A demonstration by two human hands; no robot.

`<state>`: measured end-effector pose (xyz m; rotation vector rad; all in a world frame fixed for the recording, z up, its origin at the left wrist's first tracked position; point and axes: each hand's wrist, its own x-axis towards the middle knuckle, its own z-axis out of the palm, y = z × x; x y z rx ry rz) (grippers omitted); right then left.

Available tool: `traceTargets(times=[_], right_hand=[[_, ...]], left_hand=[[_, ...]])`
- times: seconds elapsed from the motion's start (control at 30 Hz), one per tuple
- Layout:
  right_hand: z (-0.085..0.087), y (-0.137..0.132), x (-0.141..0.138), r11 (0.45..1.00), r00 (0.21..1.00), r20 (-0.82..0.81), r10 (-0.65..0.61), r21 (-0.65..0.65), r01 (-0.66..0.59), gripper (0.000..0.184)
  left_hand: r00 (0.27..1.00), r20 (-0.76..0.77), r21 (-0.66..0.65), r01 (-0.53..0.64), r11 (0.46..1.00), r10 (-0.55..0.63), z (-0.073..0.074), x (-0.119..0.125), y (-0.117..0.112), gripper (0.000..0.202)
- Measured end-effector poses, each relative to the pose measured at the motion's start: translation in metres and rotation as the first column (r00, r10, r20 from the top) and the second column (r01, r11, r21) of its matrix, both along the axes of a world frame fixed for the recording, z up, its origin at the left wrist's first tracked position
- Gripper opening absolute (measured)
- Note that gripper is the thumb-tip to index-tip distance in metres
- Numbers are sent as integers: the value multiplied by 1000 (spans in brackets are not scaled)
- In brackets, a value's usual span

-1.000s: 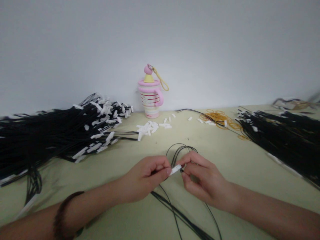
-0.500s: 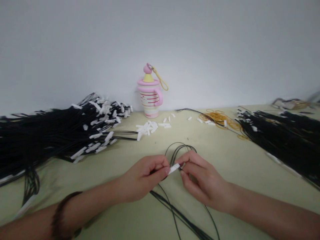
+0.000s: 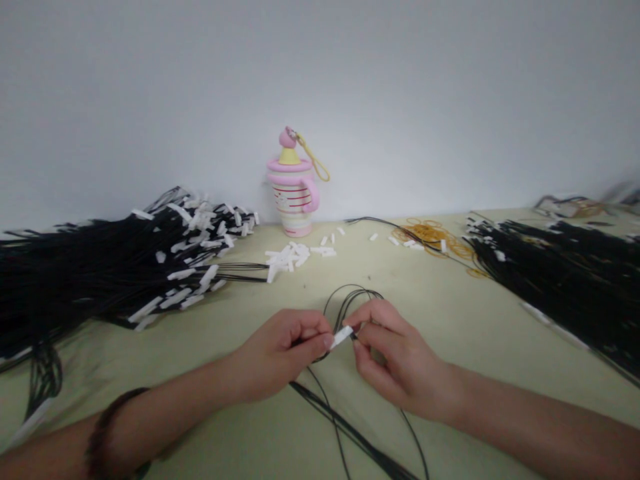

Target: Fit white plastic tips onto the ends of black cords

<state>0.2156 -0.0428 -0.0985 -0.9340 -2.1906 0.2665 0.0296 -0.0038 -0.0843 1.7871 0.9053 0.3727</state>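
Observation:
Between thumb and fingers, my left hand [image 3: 295,353] pinches one end of a small white connector [image 3: 342,337]. My right hand [image 3: 395,357] is closed at the connector's other end, its fingertips pinching thin black wires [image 3: 354,335] there. Black wires [image 3: 347,303] loop up behind both hands. More of the black bundle [image 3: 350,433] trails below them toward the front edge of the view. How far the wire ends sit inside the connector is too small to make out.
Piled at left are black wires [image 3: 75,280] with white ends. Another black wire pile [image 3: 565,287] lies at right. Loose white connectors [image 3: 290,259], yellow rubber bands [image 3: 435,239] and a pink-lidded cup [image 3: 293,197] are along the back by the wall.
The whole view has shifted slightly, so everything appears a little further left. Both hands keep the same pinch on the connector and wires.

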Motion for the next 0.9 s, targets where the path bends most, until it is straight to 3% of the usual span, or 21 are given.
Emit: traceTargets(times=[0.53,0.9], right_hand=[[1,5,-3,1000,999,-47,-3,-24,1,9],[3,1,-4,996,992,119,-35,89,24,11]], left_hand=[[1000,-9,93,12,996,-12,1,2,0,26],[1000,-1,58,27,998,-27,-3,0,0,25]])
